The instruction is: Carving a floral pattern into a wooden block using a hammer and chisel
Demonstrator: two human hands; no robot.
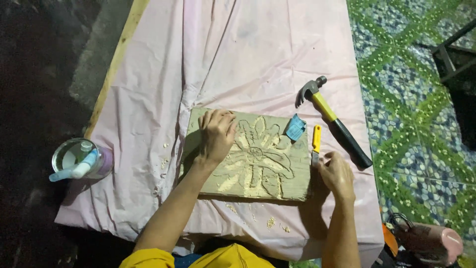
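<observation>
A person's left hand [216, 133] is pressing flat on a flower-carved wooden board [250, 155] while the right hand [336, 173] is grasping a yellow-handled chisel [316, 144] at the board's right edge; a slip could gouge the petals.

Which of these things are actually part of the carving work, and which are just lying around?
In use:
wooden board with a carved flower, under the left hand
yellow-handled tool at the right hand
hammer
blue scrap on the board
pink cloth

Lying about:
clear cup
pink object, lower right
</observation>
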